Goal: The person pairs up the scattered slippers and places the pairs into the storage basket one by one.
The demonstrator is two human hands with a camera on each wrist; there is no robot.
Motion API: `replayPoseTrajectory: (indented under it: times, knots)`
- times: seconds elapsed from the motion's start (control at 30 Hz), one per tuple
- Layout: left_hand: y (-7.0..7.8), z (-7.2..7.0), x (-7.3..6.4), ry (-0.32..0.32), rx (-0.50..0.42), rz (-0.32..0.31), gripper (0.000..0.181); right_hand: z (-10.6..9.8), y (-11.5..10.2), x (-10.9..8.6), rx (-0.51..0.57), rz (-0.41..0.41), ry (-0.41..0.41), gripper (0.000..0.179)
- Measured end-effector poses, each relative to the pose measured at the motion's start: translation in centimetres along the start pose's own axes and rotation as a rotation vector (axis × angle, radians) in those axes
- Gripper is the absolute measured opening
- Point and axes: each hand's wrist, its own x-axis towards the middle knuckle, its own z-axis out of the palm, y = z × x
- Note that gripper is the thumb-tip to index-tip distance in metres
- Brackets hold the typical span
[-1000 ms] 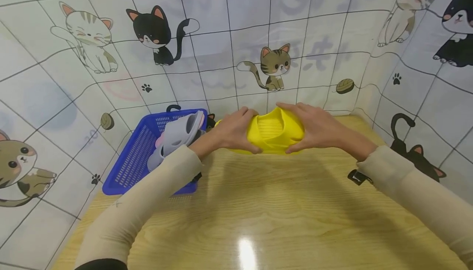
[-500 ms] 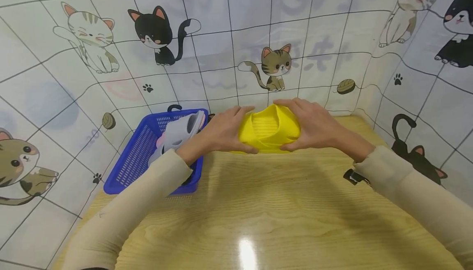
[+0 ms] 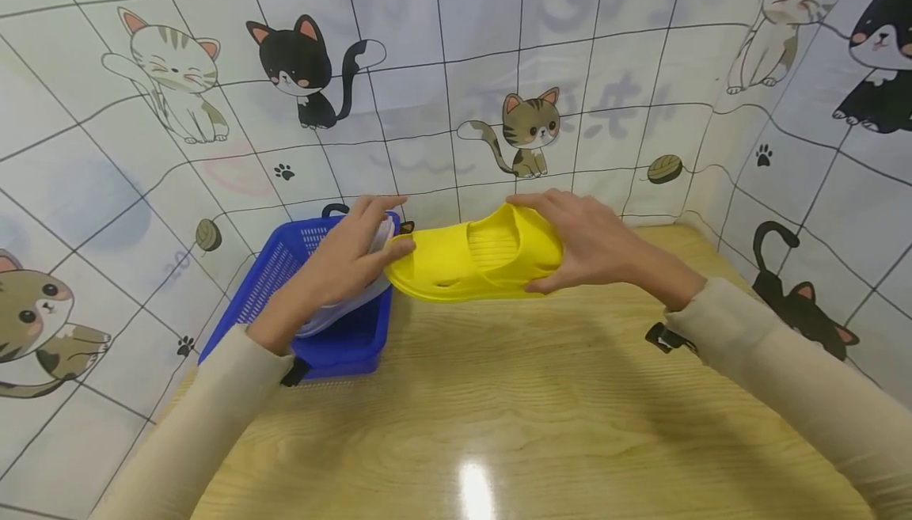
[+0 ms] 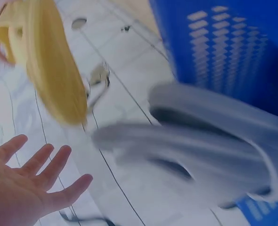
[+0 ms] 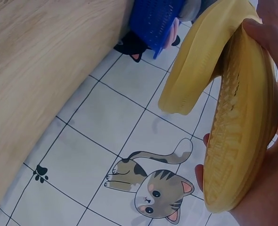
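My right hand (image 3: pixel 591 239) grips the heel end of a yellow clog (image 3: pixel 456 259), held above the table with its toe pointing left. In the right wrist view a second yellow sole (image 5: pixel 191 66) lies at an angle beside the treaded sole (image 5: pixel 245 127), so this looks like a pair. My left hand (image 3: pixel 345 259) is over the blue basket (image 3: pixel 265 263), its thumb close to the clog's toe. The left wrist view shows its fingers spread, with nothing between them. Grey clogs (image 4: pixel 176 146) stick out of the basket, blurred and partly hidden by the left hand in the head view.
A wooden table (image 3: pixel 499 401) spreads in front of me. The basket stands at its back left, near a wall cover (image 3: pixel 413 53) printed with cats. A black strap piece (image 3: pixel 668 338) shows under the right sleeve. Something pink (image 5: pixel 171 35) shows by the basket.
My left hand has let go of the yellow clogs and moved left over the basket, uncovering the toe. The right hand, still gripping the heel, has shifted slightly left.
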Motion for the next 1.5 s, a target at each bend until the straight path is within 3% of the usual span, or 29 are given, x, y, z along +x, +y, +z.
replayPoseTrajectory:
  times: [0.17, 0.37, 0.53, 0.67, 0.73, 0.83, 1.03, 1.5]
  knots:
    - [-4.0, -1.7, -3.1, 0.098, -0.062, -0.019, 0.056, 0.1, -0.4, 0.2, -0.001, -0.009, -0.013, 0.112]
    - [-10.3, -2.9, -7.8, 0.169, -0.060, -0.137, 0.047, 0.5, -1.4, 0.5, 0.015, -0.042, -0.022, 0.112]
    - [-16.1, -3.2, -11.9, 0.126, 0.076, -0.270, 0.052, 0.6, -2.7, 0.7, 0.025, -0.073, -0.033, 0.111]
    - [-19.2, -2.9, -14.2, 0.032, 0.142, -0.368, 0.056, 0.6, -3.9, 1.0, 0.018, -0.097, -0.038, 0.110]
    - [-20.0, -2.5, -14.9, -0.026, 0.132, -0.389, 0.061, 0.6, -4.3, 1.2, 0.011, -0.100, -0.039, 0.109]
    - [-20.8, -1.7, -15.5, -0.067, 0.087, -0.365, 0.070, 0.7, -4.8, 1.5, -0.001, -0.106, -0.037, 0.109]
    - [-21.3, -0.7, -15.5, -0.031, 0.029, -0.283, 0.075, 1.1, -5.5, 2.3, 0.003, -0.131, -0.039, 0.108]
    - [-21.0, -0.5, -15.1, -0.071, 0.047, -0.343, 0.066, 2.1, -7.2, 3.9, -0.022, -0.113, -0.145, 0.105]
